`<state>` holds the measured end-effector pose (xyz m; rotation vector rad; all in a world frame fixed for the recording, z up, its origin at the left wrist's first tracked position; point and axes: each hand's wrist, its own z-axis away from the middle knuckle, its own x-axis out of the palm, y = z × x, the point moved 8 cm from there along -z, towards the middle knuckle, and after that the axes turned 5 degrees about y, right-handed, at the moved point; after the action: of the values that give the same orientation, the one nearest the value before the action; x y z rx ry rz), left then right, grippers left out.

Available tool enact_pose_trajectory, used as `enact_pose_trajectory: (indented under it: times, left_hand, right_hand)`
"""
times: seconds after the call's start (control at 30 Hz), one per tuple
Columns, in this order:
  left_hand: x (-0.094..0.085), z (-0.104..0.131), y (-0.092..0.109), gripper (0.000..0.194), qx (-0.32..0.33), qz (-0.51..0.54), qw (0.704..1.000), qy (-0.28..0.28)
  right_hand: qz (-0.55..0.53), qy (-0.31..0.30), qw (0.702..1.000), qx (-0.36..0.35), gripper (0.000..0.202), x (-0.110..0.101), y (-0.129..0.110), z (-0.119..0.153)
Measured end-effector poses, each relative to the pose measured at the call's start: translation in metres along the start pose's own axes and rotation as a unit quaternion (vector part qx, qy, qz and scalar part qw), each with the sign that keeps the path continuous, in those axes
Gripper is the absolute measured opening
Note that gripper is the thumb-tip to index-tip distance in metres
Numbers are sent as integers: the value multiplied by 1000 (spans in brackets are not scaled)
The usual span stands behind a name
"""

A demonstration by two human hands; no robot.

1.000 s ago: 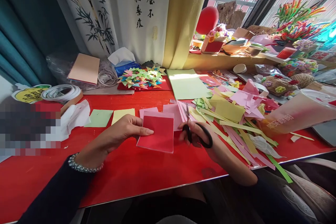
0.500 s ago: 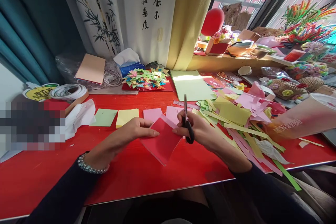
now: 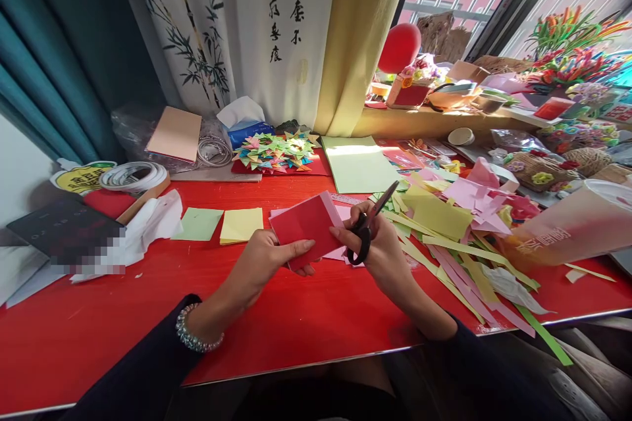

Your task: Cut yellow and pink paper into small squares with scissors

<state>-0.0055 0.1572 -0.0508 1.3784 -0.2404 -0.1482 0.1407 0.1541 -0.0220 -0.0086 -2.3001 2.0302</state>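
Note:
My left hand (image 3: 271, 262) pinches the lower left of a red-pink paper (image 3: 309, 227), thumb on top and fingertips beneath. At the paper's right edge, my right hand (image 3: 378, 240) is closed around black-handled scissors (image 3: 364, 237), whose blades point up and right; its thumb also touches the paper. Pink sheets (image 3: 340, 253) lie partly hidden behind the held paper. To the left on the red table are a stack of yellow squares (image 3: 241, 225) and a green square (image 3: 198, 223).
Paper strips (image 3: 459, 250) are heaped to the right, beside a large cup (image 3: 567, 220). A pale green sheet (image 3: 358, 164) and a folded-paper ring (image 3: 276, 151) lie at the back. Tape rolls (image 3: 133, 176) and a dark box (image 3: 66, 227) are at left.
The red-pink paper has been turned and raised a little, its lower corner no longer pointing at me. The scissors have tilted from upright to the right. The view has shifted slightly.

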Motion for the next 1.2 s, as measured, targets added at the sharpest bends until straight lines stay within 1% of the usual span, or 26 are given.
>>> enact_pose_trajectory:
  times: [0.1,0.2,0.27,0.33,0.4,0.47,0.6,0.7,0.8,0.97,1.2]
  left_hand:
    - [-6,-1,5,20,15,-13,1000,12]
    - [-13,-2,12,22,32,-14,999,33]
    - [-17,-2,16,20,43,-7,998,50]
    - [-21,-1,20,18,54,2,996,70]
    - [-24,-1,22,17,62,9,994,86]
    - [-23,0,23,16,71,9,994,87]
    - [-19,-1,20,14,71,11,995,69]
    - [-19,-2,17,14,61,7,996,72]
    - [-20,-1,16,13,60,12,995,75]
    - [-16,-1,16,15,59,28,996,55]
    - [-17,-2,15,12,50,31,996,63]
  right_hand:
    - [32,-14,999,1,29,-6,-3,-3]
    - [116,-38,992,7,28,-17,-8,0]
    - [171,-77,981,42,31,-21,-4,7]
    - [206,-124,966,96,35,-22,6,17]
    - [217,-162,953,136,36,-19,16,28]
    - [209,-183,948,153,36,-14,21,34]
    - [181,-183,952,163,37,-5,23,33]
    - [177,-175,957,152,33,-2,22,30]
    - [178,-172,958,145,31,-2,24,29]
    - [180,-168,958,145,29,-4,27,30]
    - [189,-169,958,135,26,-3,26,30]
